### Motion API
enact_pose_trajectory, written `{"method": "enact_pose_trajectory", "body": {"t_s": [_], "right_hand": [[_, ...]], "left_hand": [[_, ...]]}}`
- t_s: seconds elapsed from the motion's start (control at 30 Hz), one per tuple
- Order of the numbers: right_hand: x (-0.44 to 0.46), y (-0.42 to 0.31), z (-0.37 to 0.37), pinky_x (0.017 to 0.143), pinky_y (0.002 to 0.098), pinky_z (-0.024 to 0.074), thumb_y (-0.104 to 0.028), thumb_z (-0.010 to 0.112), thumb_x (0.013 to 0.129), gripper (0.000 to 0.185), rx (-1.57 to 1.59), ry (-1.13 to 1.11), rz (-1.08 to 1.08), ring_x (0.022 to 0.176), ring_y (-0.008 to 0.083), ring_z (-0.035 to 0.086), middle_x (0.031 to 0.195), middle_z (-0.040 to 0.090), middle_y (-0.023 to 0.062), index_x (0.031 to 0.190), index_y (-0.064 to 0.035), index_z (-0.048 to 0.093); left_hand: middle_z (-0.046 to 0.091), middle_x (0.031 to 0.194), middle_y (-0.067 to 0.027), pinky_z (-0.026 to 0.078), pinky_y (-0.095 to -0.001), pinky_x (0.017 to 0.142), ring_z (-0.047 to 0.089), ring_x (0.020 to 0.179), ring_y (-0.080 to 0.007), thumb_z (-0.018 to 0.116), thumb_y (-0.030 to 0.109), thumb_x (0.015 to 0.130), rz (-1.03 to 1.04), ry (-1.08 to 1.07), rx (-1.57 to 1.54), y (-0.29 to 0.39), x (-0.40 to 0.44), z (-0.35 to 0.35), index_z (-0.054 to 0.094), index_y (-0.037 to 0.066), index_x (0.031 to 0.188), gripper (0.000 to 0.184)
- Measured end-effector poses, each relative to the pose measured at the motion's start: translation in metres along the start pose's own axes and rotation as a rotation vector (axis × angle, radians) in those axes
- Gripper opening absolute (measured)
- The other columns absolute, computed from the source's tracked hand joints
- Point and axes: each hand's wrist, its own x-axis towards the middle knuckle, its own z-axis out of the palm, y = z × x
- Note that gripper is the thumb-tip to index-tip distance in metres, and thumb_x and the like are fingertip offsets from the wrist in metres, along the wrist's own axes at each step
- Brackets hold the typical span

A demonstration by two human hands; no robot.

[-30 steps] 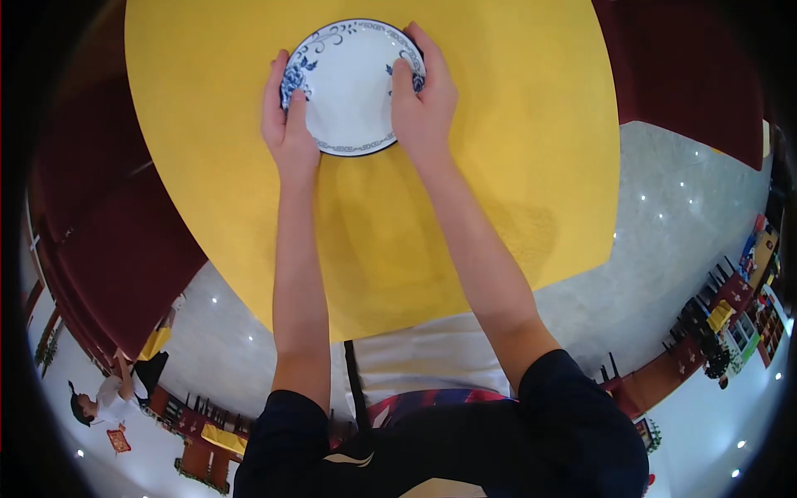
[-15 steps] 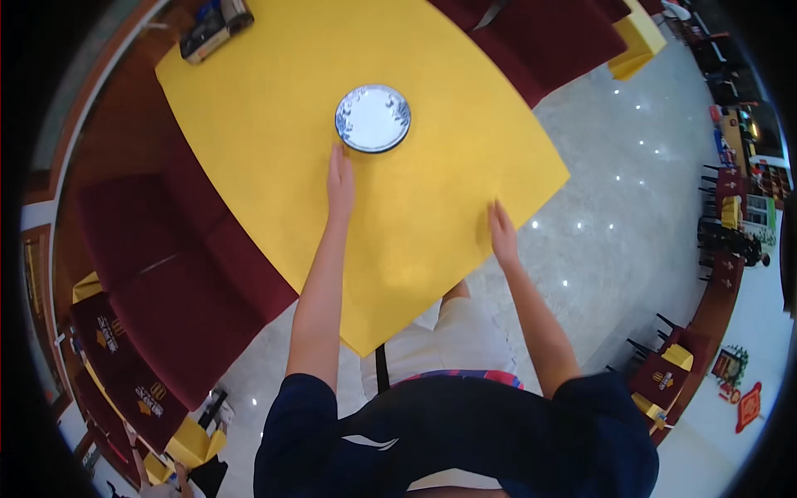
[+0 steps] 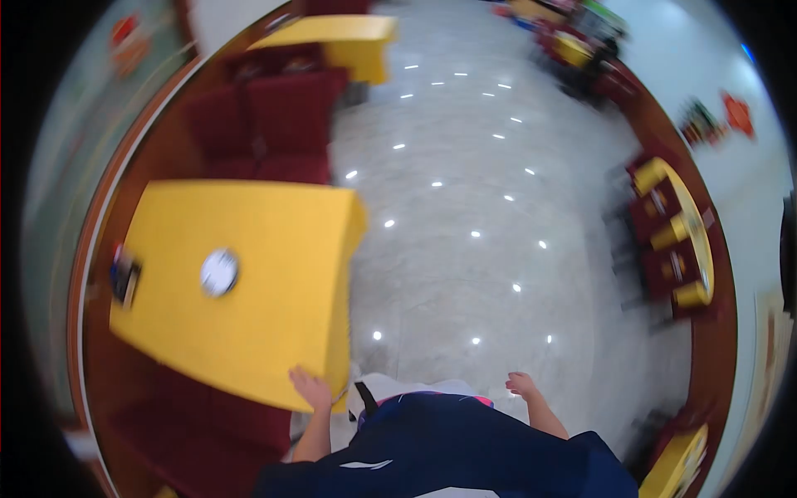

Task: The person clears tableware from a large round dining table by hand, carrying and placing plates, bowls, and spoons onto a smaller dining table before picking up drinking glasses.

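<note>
My left hand (image 3: pixel 310 388) is over the near right corner of the yellow table (image 3: pixel 274 224), fingers apart and holding nothing. I cannot tell whether it touches the tabletop. A round white plate (image 3: pixel 219 272) with a dark rim lies on that table, well away from both hands. My right hand (image 3: pixel 521 384) hangs over the grey floor to the right of my body, loosely open and with nothing in it.
A dark box (image 3: pixel 125 278) stands at the table's far left edge. Maroon seats (image 3: pixel 286 124) are behind the table, and another maroon seat (image 3: pixel 207 419) is in front. Shiny grey floor (image 3: pixel 448 274) stretches to the right, toward yellow-and-maroon tables (image 3: pixel 677 228) by the wall.
The view has swung right, so the table and plate now sit at the left. My left hand has come away from beside the plate; my right hand has left the table's edge.
</note>
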Motion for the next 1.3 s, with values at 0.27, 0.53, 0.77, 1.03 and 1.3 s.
{"method": "enact_pose_trajectory", "body": {"t_s": [0.27, 0.53, 0.77, 1.03, 1.3], "right_hand": [[-0.02, 0.233, -0.04, 0.078, 0.0354, 0.0555, -0.023, 0.061, 0.085, 0.03, 0.273, 0.224, -0.131, 0.091, 0.0237, 0.068, 0.094, 0.071, 0.014, 0.105, -0.0025, 0.07], [0.02, 0.366, -0.168, 0.056, 0.0386, 0.0527, -0.02, 0.057, 0.085, 0.02, 0.561, 0.037, 0.364, 0.063, 0.0246, 0.062, 0.07, 0.061, 0.0124, 0.079, -0.0021, 0.062], [0.124, 0.275, -0.282, 0.07, 0.0361, 0.053, -0.029, 0.059, 0.09, 0.034, 0.833, 0.346, 0.145, 0.085, 0.0202, 0.065, 0.097, 0.068, 0.0105, 0.114, -0.0067, 0.064], [0.07, 0.313, -0.302, 0.07, 0.0382, 0.0528, -0.029, 0.057, 0.09, 0.033, 1.206, 0.489, 0.416, 0.085, 0.0207, 0.064, 0.094, 0.067, 0.0102, 0.115, -0.0083, 0.063], [0.073, 0.412, -0.237, 0.065, 0.0407, 0.0542, -0.027, 0.056, 0.091, 0.026, 1.509, 0.168, 0.965, 0.073, 0.0245, 0.065, 0.086, 0.068, 0.012, 0.109, -0.0086, 0.062]], "left_hand": [[0.052, 0.135, -0.0225, 0.04, -0.0585, 0.1, 0.05, 0.122, -0.0446, 0.054, 0.019, 0.091, 0.094, -0.671, 0.204, 0.074, 0.003, 0.15, 0.058, 0.004, 0.128, 0.04], [0.07, 0.083, -0.0076, 0.053, -0.0337, 0.078, 0.066, 0.09, -0.0236, 0.058, 0.022, 0.088, 0.362, -0.978, -0.308, 0.337, -0.165, 0.283, 0.072, 0.008, 0.107, 0.027], [0.069, 0.101, -0.0105, 0.051, -0.0378, 0.073, 0.065, 0.086, -0.0218, 0.056, 0.026, 0.09, 0.203, -1.587, 0.289, 0.496, -0.156, 0.29, 0.065, 0.011, 0.118, 0.033], [0.071, 0.085, -0.0118, 0.047, -0.0371, 0.051, 0.066, 0.067, -0.0209, 0.054, 0.027, 0.092, 0.316, -1.471, 0.388, 0.736, -0.232, 0.419, 0.064, 0.008, 0.108, 0.027], [0.073, 0.086, -0.0094, 0.052, -0.0308, 0.069, 0.068, 0.073, -0.0165, 0.05, 0.027, 0.093, 1.206, -1.527, 0.279, 1.056, -0.513, 0.558, 0.068, 0.006, 0.112, 0.034]]}}
